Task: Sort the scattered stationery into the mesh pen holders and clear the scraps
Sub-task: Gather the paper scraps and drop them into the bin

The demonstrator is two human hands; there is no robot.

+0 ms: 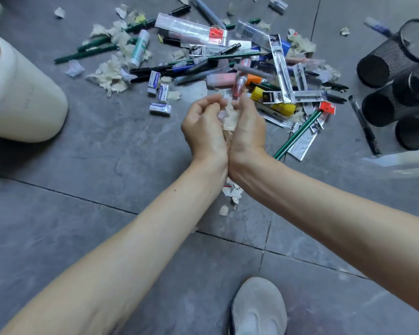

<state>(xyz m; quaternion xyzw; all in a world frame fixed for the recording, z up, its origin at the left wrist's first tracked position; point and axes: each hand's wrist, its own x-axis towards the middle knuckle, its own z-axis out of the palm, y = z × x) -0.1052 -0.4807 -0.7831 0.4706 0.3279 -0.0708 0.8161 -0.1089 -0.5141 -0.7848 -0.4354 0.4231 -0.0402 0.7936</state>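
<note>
Two hands cupped over a littered grey tile floor (94, 238).
The cream plastic bin (22, 93) is cut off at left, the black mesh pen holders (392, 56) at right; between them lies the scattered stationery pile (228, 61). I see left hand (203, 128) and right hand (248, 124) curled together round torn beige paper scraps (230, 117), mostly hidden.

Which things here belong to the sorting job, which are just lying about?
Job: left hand and right hand cupping torn beige paper scraps; pile of pens and pencils; white boxed erasers; black mesh pen holders; cream plastic bin, probably.
Lying about: grey shoe; translucent plastic item.
</note>
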